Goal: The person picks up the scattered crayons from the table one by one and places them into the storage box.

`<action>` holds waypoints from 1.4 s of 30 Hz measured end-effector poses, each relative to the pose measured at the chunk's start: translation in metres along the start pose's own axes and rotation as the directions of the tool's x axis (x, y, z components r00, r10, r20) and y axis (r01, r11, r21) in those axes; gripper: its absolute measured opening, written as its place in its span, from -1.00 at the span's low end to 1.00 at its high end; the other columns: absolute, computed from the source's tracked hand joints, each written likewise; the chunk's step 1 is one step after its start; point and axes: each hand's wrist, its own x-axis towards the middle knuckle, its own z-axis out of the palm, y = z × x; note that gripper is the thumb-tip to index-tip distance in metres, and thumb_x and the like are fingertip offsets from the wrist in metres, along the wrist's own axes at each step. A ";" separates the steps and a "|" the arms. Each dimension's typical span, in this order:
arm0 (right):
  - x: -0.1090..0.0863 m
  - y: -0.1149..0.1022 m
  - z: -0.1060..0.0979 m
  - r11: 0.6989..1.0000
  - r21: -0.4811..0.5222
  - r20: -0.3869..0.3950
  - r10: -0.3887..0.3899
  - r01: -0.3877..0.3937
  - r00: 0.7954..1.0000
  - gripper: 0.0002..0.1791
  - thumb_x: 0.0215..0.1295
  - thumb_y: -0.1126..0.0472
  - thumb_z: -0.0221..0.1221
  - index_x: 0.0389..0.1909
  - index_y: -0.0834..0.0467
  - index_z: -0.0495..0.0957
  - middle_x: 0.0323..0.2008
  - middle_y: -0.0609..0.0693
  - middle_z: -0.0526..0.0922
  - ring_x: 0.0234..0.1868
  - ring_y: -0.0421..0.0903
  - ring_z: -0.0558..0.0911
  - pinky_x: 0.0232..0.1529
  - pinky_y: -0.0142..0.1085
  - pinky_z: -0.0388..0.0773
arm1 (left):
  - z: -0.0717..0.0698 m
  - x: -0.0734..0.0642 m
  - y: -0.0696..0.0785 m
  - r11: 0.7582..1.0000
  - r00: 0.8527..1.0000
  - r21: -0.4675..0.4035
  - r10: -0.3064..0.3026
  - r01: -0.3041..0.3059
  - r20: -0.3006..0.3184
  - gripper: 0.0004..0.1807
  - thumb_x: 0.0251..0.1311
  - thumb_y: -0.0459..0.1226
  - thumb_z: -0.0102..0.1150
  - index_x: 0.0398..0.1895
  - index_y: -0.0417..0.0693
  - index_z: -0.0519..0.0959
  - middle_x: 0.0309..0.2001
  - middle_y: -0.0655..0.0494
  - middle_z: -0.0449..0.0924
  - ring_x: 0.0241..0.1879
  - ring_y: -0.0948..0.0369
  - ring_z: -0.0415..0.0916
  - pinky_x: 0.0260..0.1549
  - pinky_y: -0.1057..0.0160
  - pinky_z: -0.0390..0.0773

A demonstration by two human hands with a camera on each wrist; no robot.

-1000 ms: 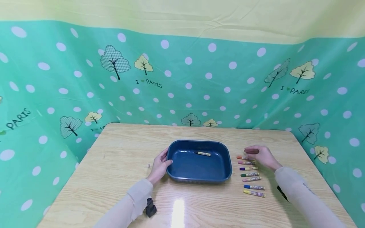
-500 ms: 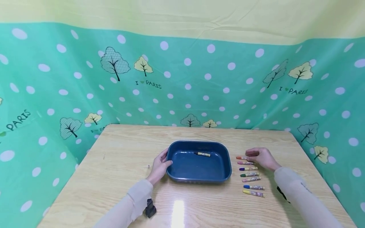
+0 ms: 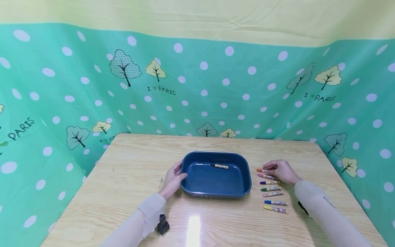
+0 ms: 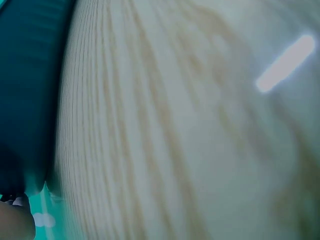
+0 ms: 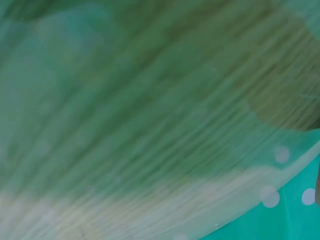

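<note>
Orange crayon (image 3: 261, 170) lies partly under right hand (image 3: 282, 171), long axis running left toward tray (image 3: 216, 180); can't tell if pinched. Left hand (image 3: 171, 180), farther off, grips tray's left end.

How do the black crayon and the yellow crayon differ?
Place: the black crayon lies inside the tray; the yellow crayon lies on the table, right of it in the head view.
Tip: the black crayon's is dark, the yellow crayon's bright yellow.
Company: the black crayon is alone in the tray; the yellow crayon ends a row at the side nearest the person.
Shared: both lie on their sides, tips leftward, with printed wrappers.
</note>
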 end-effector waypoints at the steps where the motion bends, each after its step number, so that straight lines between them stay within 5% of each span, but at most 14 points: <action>1: 0.000 0.000 0.000 1.000 0.001 0.000 0.005 -0.005 1.000 -0.74 0.07 0.29 0.26 -0.18 0.25 0.62 -0.22 0.12 0.68 -0.20 -0.08 0.62 -0.14 -0.20 0.62 | 0.000 0.000 0.000 1.000 1.000 -0.005 -0.004 0.004 0.000 -0.34 0.02 -0.57 -0.04 0.31 -0.28 0.19 0.32 -0.28 0.16 0.32 -0.08 0.13 0.27 0.06 0.23; 22: -0.004 -0.030 -0.008 1.000 0.015 -0.048 0.022 -0.021 0.999 -0.66 0.12 0.19 0.23 -0.09 0.25 0.58 -0.19 0.13 0.67 -0.17 -0.03 0.62 -0.14 -0.24 0.62 | 0.000 -0.002 -0.003 1.000 1.000 0.002 0.003 -0.003 0.019 -0.34 0.04 -0.56 -0.04 0.31 -0.30 0.16 0.31 -0.30 0.15 0.31 -0.11 0.13 0.27 0.03 0.24; 33: -0.005 -0.071 -0.013 0.996 0.065 -0.124 -0.046 0.054 0.991 -0.62 0.16 0.10 0.21 -0.04 0.21 0.58 -0.09 0.16 0.64 -0.13 -0.01 0.64 -0.13 -0.16 0.64 | 0.003 0.000 -0.001 1.000 1.000 0.005 0.009 -0.009 0.011 -0.33 0.03 -0.56 -0.03 0.31 -0.29 0.18 0.31 -0.30 0.17 0.31 -0.11 0.14 0.26 0.03 0.24; 42: -0.001 -0.111 0.000 0.991 0.097 -0.114 -0.081 0.093 0.990 -0.63 0.15 0.12 0.22 -0.05 0.20 0.59 -0.07 0.15 0.63 -0.11 0.01 0.63 -0.15 -0.21 0.64 | 0.001 0.000 -0.001 1.000 1.000 0.002 -0.004 0.004 0.003 -0.33 0.03 -0.56 -0.04 0.32 -0.28 0.17 0.32 -0.28 0.16 0.31 -0.10 0.14 0.26 0.04 0.25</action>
